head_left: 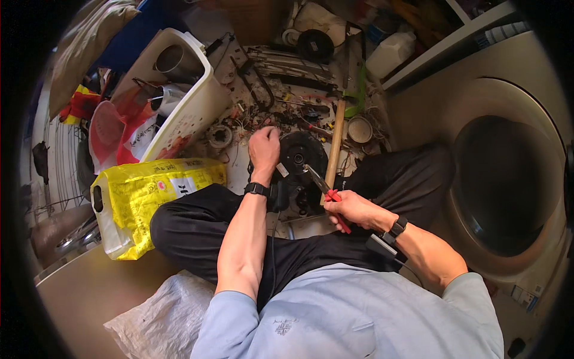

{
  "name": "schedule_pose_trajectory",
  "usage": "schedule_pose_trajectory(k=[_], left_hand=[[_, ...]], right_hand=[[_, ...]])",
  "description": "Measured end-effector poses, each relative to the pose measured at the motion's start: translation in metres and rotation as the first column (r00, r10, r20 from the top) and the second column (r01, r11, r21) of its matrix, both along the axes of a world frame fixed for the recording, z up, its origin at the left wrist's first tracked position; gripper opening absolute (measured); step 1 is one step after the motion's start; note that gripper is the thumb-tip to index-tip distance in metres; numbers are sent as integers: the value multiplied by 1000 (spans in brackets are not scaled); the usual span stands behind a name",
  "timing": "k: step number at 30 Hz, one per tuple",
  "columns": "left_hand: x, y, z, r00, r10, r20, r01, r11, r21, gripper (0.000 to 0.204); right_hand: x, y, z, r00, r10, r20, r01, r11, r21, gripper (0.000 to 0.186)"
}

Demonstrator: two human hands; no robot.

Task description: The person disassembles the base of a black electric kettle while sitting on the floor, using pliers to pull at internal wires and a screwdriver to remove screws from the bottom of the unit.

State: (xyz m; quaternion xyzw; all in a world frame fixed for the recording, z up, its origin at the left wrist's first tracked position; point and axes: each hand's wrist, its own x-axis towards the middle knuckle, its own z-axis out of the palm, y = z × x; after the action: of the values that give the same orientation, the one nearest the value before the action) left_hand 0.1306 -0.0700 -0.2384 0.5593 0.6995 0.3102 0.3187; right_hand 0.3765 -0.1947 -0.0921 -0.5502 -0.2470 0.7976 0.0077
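A round black part (306,147) with a ringed hub at its centre lies on the floor between my crossed legs, a small white label on its face. My left hand (265,149) is closed at its left edge; the fingertips are turned away, so whatever they grip is hidden. In my right hand (354,210) is a pair of long-nosed pliers (320,182) with red handles. Their tips point up and left, over the part's lower right area near the hub. Just right of the black part lies a wooden handle (336,143).
Scattered tools and scraps (293,110) cover the floor ahead. A white basket (203,99) of odds and ends leans at the left, above a yellow bag (143,200). At the right stands a front-loading washing machine (508,179). A white jug (391,54) sits at the back.
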Motion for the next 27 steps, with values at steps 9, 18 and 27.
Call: schedule_pose_trajectory(k=[9,18,27], left_hand=[[-3,-11,71,591,89,802,579,646,-498,41],[-18,1,30,563,238,791,222,879,-423,24],[-46,22,-33,911,220,348,-33,882,-470,49]], right_hand=[[-7,22,-13,1000,-18,-11,19,996,88,21],[-2,12,-41,1000,-7,24,4,989,147,22],[-10,28,-39,993,11,117,-18,998,58,24]])
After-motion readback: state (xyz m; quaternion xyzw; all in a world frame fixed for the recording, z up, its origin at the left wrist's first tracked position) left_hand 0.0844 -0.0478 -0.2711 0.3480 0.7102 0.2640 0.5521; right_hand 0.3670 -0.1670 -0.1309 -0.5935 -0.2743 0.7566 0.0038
